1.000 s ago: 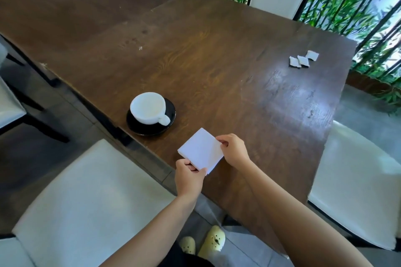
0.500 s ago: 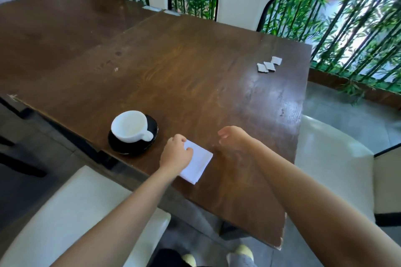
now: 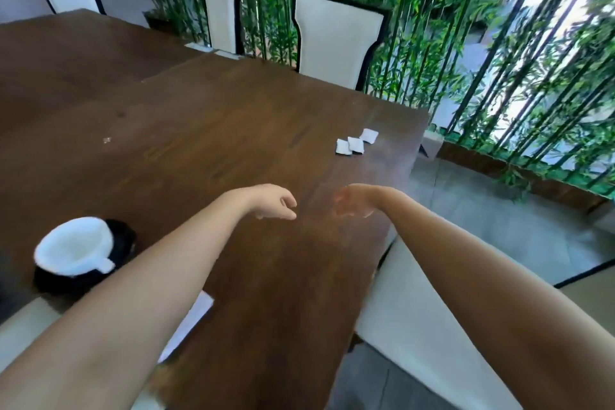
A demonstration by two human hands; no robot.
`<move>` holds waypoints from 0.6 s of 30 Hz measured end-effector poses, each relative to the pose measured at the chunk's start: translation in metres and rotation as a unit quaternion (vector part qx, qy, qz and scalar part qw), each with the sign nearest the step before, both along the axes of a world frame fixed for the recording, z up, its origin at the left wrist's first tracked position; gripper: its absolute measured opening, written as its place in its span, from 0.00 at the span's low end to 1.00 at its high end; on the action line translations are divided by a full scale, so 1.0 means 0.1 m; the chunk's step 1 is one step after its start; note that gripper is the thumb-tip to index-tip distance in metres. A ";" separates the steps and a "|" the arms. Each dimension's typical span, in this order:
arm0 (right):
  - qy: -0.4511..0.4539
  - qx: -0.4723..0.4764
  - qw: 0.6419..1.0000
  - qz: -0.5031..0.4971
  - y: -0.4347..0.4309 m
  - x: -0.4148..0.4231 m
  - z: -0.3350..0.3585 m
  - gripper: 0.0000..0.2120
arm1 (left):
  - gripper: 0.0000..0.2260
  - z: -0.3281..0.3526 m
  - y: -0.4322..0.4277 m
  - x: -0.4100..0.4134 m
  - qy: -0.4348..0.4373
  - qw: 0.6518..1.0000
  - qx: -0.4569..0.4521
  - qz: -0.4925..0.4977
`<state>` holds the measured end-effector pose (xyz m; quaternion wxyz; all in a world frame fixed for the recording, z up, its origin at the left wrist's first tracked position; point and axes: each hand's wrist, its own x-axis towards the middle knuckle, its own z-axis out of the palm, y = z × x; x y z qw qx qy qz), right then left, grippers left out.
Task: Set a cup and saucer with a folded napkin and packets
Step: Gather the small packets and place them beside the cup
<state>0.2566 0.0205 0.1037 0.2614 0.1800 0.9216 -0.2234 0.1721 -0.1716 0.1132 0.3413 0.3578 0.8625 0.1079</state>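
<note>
While both grips (image 3: 276,203) (image 3: 352,205) hang loose, empty — packets (image 3: 356,145) well beyond.

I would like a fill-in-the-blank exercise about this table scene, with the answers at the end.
1. The white cup stands on a saucer of ____ colour.
2. ____ white packets lie near the table's far right corner.
3. Both hands, left hand and right hand, hold ____.
4. The folded napkin lies partly hidden under the ____ forearm.

Answers: black; Three; nothing; left

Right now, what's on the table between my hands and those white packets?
Nothing: the head view shows bare brown wooden table between both hands and the three white packets.
</note>
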 end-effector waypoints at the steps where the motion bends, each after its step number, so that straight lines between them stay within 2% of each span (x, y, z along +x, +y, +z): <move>1: -0.004 0.004 1.000 0.014 0.18 0.00 0.02 0.24 | 0.19 0.01 0.18 0.00 0.002 1.000 -0.004 0.001; 7: 0.008 0.050 0.997 0.063 1.11 0.07 0.21 0.27 | 0.21 0.11 0.98 -0.02 0.048 0.998 -0.008 0.048; 10: 0.015 0.069 0.995 0.065 1.50 0.08 0.27 0.27 | 0.22 0.17 1.24 -0.09 0.085 0.994 -0.020 0.066; 18: 0.048 0.087 0.994 0.054 2.13 -0.02 0.36 0.27 | 0.22 0.28 1.71 -0.32 0.110 0.990 -0.020 0.089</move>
